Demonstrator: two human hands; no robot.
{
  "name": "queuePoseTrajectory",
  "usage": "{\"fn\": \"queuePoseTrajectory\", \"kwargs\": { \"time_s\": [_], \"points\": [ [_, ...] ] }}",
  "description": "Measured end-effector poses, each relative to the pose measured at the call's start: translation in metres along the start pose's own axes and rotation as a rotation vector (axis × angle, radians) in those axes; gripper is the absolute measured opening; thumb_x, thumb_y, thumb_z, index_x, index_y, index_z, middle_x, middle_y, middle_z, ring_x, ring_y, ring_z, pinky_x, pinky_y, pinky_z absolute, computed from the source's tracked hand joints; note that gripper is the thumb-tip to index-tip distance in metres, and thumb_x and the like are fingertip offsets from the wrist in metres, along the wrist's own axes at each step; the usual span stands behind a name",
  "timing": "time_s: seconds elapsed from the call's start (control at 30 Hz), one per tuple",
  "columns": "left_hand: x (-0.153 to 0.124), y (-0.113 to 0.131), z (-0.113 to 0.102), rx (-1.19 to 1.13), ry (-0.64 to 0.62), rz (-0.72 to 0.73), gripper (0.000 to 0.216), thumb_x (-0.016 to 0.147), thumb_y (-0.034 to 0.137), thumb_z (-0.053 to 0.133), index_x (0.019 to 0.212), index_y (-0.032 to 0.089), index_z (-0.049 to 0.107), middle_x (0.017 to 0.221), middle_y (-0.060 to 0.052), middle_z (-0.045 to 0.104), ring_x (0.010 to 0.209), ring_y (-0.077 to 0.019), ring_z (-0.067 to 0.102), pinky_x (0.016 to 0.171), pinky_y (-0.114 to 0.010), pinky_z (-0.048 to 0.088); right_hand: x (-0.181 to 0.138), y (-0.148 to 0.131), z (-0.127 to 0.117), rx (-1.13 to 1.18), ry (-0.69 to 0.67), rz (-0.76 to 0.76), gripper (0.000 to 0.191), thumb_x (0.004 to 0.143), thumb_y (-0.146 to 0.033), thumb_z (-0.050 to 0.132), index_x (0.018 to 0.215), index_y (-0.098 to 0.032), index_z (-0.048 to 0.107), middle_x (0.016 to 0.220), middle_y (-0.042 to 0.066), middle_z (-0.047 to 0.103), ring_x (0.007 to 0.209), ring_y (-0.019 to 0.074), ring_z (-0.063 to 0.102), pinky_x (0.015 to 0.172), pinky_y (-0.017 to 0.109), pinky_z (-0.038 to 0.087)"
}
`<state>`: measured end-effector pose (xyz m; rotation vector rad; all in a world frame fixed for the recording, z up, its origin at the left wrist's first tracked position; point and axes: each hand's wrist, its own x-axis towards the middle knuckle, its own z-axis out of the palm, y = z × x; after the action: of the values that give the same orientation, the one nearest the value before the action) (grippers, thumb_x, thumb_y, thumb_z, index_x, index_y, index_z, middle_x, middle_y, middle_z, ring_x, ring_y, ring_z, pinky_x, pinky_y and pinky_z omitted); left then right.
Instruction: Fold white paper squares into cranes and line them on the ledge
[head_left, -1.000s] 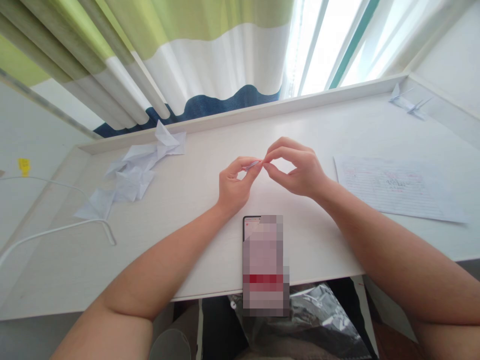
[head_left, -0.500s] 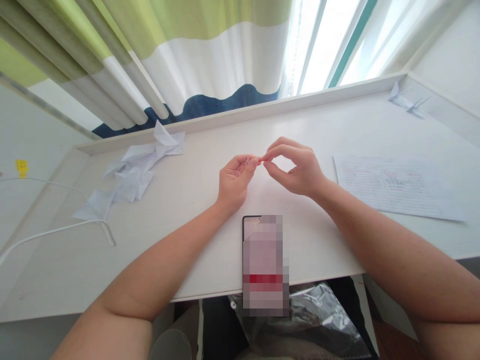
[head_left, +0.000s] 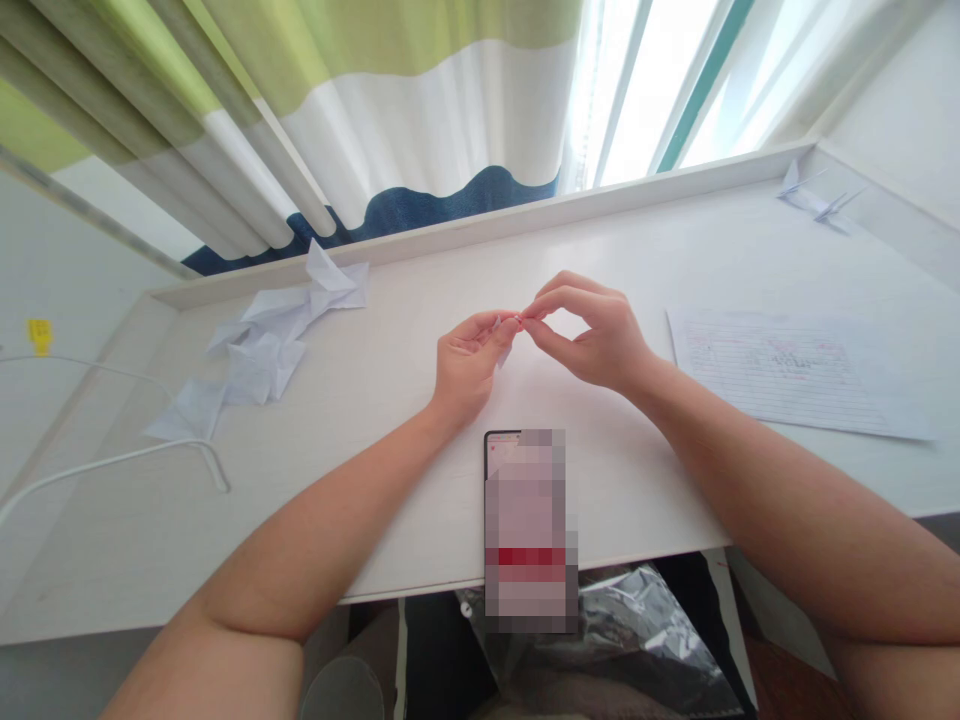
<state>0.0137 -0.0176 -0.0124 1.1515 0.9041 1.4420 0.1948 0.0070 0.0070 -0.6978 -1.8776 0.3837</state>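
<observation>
Above the middle of the white desk, my left hand and my right hand meet fingertip to fingertip. Both pinch a small folded piece of white paper, most of it hidden between the fingers. The left thumb and fingers curl round its left side. My right thumb and forefinger press its upper right tip, with the other fingers arched above. A phone lies flat just in front of my hands, hanging over the desk's near edge.
Several folded white paper shapes lie at the left of the desk, two more paper cranes at the far right corner. A lined written sheet lies to the right. A white cable runs along the left. Curtains and a window stand behind.
The paper piece has been drawn further in between the fingertips, so less of it shows. Both hands stay in nearly the same place.
</observation>
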Motion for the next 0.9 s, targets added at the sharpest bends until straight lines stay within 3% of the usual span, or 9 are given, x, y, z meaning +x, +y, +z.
{"fn": "queuePoseTrajectory", "kwargs": {
  "time_s": [0.37, 0.63, 0.9],
  "points": [
    [-0.0005, 0.0008, 0.0004, 0.031, 0.023, 0.009, 0.028, 0.077, 0.055, 0.097, 0.091, 0.032, 0.089, 0.097, -0.002, 0.086, 0.098, -0.0211, 0.078, 0.098, -0.043, 0.062, -0.0012, 0.0016, -0.0001, -0.043, -0.025, -0.059, 0.011, 0.097, -0.019, 0.068, 0.096, -0.029, 0.073, 0.093, 0.001, 0.071, 0.083, 0.0195, 0.067, 0.074, 0.039, 0.056],
    [-0.001, 0.0012, 0.0013, 0.061, 0.044, 0.039, 0.028, 0.077, 0.055, 0.097, 0.089, 0.031, 0.089, 0.089, -0.001, 0.083, 0.088, -0.0177, 0.074, 0.087, -0.038, 0.059, -0.0002, 0.0029, 0.0005, -0.191, -0.031, -0.126, 0.014, 0.094, -0.015, 0.068, 0.095, -0.029, 0.068, 0.093, 0.002, 0.071, 0.085, 0.022, 0.067, 0.079, 0.041, 0.052],
    [-0.0011, 0.0019, 0.0025, 0.105, 0.067, 0.082, 0.028, 0.078, 0.052, 0.097, 0.088, 0.028, 0.089, 0.087, -0.002, 0.083, 0.08, -0.0147, 0.07, 0.074, -0.031, 0.054, -0.0016, -0.0008, 0.0009, -0.158, -0.035, -0.118, 0.013, 0.093, -0.014, 0.066, 0.096, -0.027, 0.067, 0.093, 0.001, 0.071, 0.083, 0.02, 0.067, 0.077, 0.038, 0.052]
  ]
}}
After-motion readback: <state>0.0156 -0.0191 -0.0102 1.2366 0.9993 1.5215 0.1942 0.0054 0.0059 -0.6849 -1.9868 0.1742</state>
